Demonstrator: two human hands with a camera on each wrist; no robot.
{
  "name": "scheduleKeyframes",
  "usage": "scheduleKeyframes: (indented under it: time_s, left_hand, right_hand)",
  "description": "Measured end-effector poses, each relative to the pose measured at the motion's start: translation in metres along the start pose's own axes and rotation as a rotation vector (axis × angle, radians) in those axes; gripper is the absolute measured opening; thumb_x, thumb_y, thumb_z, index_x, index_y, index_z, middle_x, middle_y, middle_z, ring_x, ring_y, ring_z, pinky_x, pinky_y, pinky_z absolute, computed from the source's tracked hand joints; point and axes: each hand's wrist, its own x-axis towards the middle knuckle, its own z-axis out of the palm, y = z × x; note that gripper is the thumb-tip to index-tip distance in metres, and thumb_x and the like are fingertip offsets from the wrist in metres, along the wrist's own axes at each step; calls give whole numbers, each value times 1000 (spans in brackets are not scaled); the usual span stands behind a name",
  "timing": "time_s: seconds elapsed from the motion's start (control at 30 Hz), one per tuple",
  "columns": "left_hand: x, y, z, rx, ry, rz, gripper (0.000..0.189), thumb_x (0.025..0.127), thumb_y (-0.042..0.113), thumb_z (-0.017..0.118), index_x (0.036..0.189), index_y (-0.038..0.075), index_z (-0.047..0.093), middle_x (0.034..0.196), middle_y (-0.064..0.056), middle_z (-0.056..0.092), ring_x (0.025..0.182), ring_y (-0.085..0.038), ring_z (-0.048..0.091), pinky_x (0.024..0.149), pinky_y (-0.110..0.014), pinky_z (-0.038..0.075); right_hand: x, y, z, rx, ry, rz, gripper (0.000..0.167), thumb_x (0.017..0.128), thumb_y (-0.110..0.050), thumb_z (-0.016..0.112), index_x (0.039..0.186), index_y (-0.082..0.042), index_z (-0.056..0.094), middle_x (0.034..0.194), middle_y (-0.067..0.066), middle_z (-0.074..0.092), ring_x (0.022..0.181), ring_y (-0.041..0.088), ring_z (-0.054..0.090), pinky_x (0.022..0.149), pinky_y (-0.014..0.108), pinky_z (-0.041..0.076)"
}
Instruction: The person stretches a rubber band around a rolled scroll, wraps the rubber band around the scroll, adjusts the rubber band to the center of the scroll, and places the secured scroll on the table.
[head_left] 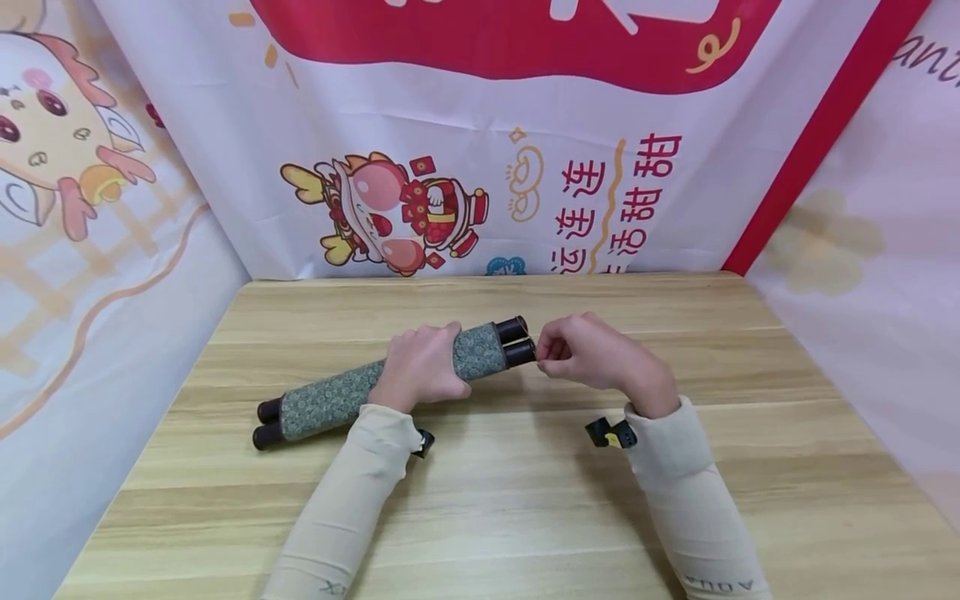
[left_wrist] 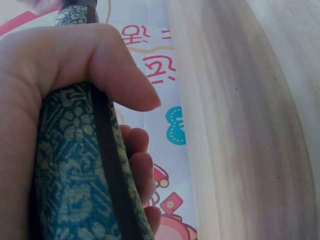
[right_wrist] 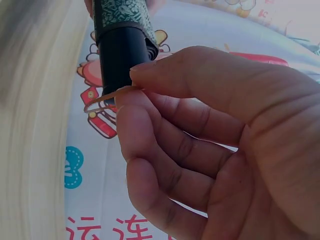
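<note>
A scroll (head_left: 330,400) in green patterned brocade, rolled into two rolls side by side, lies slanted in the head view. Black rod ends (head_left: 519,352) stick out at both of its ends. My left hand (head_left: 422,367) grips it right of its middle, with thumb and fingers wrapped round the brocade in the left wrist view. At the scroll's right end, my right hand (head_left: 592,350) pinches a thin tan rubber band (right_wrist: 109,95) between thumb and forefinger. The band's loop stretches past the tip of a black rod (right_wrist: 122,55) in the right wrist view.
A light wooden table (head_left: 510,500) lies under both arms. Behind it hangs a white printed cloth (head_left: 465,108) with red lettering and cartoon figures. More printed cloth (head_left: 862,275) borders the right side. Small black cameras (head_left: 611,433) are strapped at the wrists.
</note>
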Motion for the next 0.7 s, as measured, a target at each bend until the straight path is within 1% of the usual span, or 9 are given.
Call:
scheduleKeyframes:
  time_s: [0.17,0.33,0.57,0.7]
  left_hand:
    - [-1,0,2,-5,-6,-2,86,65,46,84,141,12,61,101,-11,75,79,-28,65,68,-50,58]
    - [0,1,3,-9,-9,-2,86,65,45,84,141,12,61,99,-11,75,77,-28,64,66,-49,57]
    - [0,5,2,-18,-32,4,85,65,44,84,141,12,61,87,-6,71,72,-25,60,60,-42,53]
    - [0,8,3,-21,-45,17,84,65,44,84,140,12,62,84,-4,68,70,-24,60,56,-38,50]
  right_hand:
    - [-1,-1,1,-10,15,-22,7,96,-10,74,92,-15,73,86,-3,73,78,10,67,74,29,59]
    - [-1,-2,1,-8,28,-45,6,96,-11,74,92,-15,73,86,-3,73,78,9,68,74,28,60]
    - [0,-2,0,4,47,-26,5,96,-12,76,92,-14,73,86,-2,75,78,10,69,74,29,60]
    - [0,-2,0,-2,65,-22,5,96,-14,76,92,-14,74,85,-3,74,75,10,67,71,29,59]
